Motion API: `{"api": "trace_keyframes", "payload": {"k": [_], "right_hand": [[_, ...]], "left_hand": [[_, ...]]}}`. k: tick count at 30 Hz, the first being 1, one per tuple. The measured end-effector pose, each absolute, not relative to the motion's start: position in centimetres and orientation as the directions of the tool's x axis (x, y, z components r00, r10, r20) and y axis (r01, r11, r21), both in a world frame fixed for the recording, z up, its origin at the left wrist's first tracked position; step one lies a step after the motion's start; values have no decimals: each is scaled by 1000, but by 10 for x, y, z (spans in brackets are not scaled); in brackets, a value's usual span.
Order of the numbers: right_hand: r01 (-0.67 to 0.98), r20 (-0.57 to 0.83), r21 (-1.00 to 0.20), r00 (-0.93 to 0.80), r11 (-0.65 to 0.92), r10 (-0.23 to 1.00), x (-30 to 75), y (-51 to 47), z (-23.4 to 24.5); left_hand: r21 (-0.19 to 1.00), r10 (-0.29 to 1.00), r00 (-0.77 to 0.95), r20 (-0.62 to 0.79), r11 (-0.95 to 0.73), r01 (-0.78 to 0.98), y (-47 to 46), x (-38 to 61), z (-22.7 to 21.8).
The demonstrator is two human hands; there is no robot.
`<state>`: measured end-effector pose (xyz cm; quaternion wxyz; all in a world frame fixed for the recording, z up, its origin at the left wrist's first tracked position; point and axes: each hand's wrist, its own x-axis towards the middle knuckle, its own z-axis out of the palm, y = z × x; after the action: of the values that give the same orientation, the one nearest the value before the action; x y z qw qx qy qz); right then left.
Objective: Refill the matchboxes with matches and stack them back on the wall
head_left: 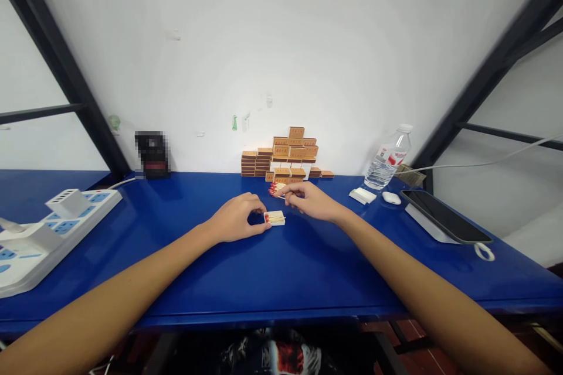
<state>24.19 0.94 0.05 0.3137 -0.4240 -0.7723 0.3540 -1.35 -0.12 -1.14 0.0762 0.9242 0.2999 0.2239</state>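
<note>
My left hand (237, 217) grips the left end of a small white matchbox tray (278, 214) between thumb and fingers. A few red-headed matches (273, 218) lie inside the tray, which rests on the blue table. Just behind it, my right hand (308, 199) reaches to a pile of red-tipped matches (272, 188). Its index finger and thumb are closed together at the pile's near edge, where a match stick shows at the fingertips. Beyond the pile stand stacked orange-brown matchboxes (296, 151), some in a flat stack at left and others built up in tiers.
On the right are a water bottle (387, 158), a white packet (363, 195), a white earbud case (391, 198) and a phone (444, 215). A white power strip (83, 222) lies on the left. A blurred black object (152, 155) stands by the wall.
</note>
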Motion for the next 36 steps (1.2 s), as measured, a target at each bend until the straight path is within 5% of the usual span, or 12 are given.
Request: {"api": "trace_keyframes", "payload": {"k": [18, 28, 36], "right_hand": [[-63, 191, -982, -340, 180, 921, 216, -7, -19], [207, 336, -898, -248, 389, 909, 224, 0, -23], [512, 363, -617, -489, 598, 793, 241, -2, -15]], "left_hand": [[352, 603, 641, 475, -798, 490, -1, -10, -14], [338, 636, 557, 534, -765, 549, 1, -12, -13], [351, 643, 583, 496, -763, 543, -1, -11, -13]]}}
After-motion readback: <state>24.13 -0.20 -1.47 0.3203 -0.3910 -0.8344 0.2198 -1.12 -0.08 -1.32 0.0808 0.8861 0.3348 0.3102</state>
